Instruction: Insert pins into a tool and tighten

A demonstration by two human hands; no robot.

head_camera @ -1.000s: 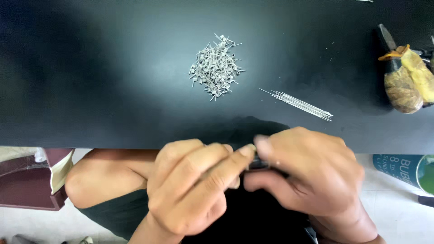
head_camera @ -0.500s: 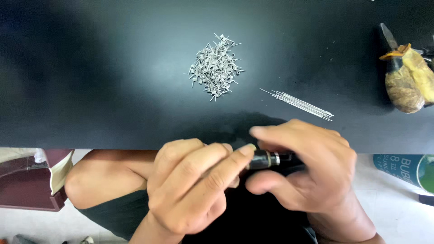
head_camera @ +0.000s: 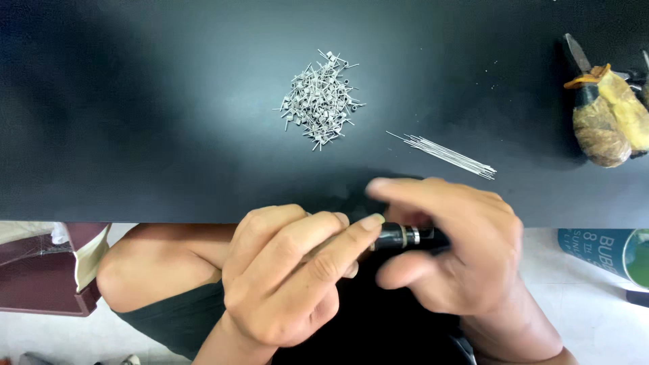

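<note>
Apparently mid-winding: left hand (head_camera: 291,274) pinches the near end of a black winding tool (head_camera: 404,236); right hand (head_camera: 453,250) cups it loosely. Careful turning seems called for.

Head view, steeply downward, close.
</note>
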